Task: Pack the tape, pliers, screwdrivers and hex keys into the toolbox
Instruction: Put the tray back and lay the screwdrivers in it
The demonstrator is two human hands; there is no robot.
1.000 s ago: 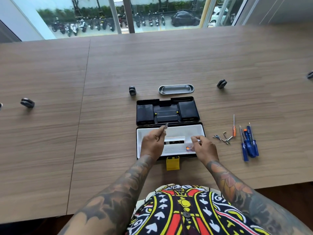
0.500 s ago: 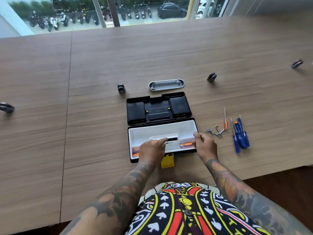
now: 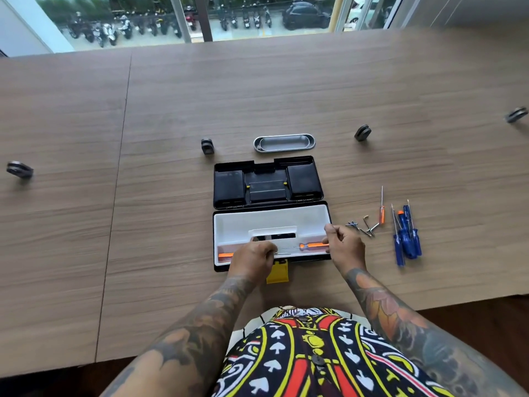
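Observation:
The black toolbox (image 3: 328, 213) lies open in front of me, its lid folded back and a white tray inside. An orange-handled screwdriver (image 3: 313, 245) lies along the tray's front. My right hand (image 3: 345, 245) is at the box's right edge, fingertips pinching the end of that handle. My left hand (image 3: 253, 259) is curled over the tray's front left, gripping a second orange-handled screwdriver (image 3: 225, 255); its thin shaft shows to the right of my fingers. On the table to the right lie the hex keys (image 3: 363, 226), a small orange screwdriver (image 3: 381, 214) and several blue screwdrivers (image 3: 407, 239).
A yellow latch (image 3: 277, 272) hangs at the toolbox front. An oval metal dish (image 3: 284, 142) sits behind the lid. Small dark fittings stand on the wooden table behind the box to the left (image 3: 207, 146) and to the right (image 3: 362, 133), at the far left (image 3: 19, 169) and at the far right (image 3: 516, 114).
My left hand came down from above the tray and to the front left, laying its screwdriver in the tray. My right hand stayed by the tray's right end.

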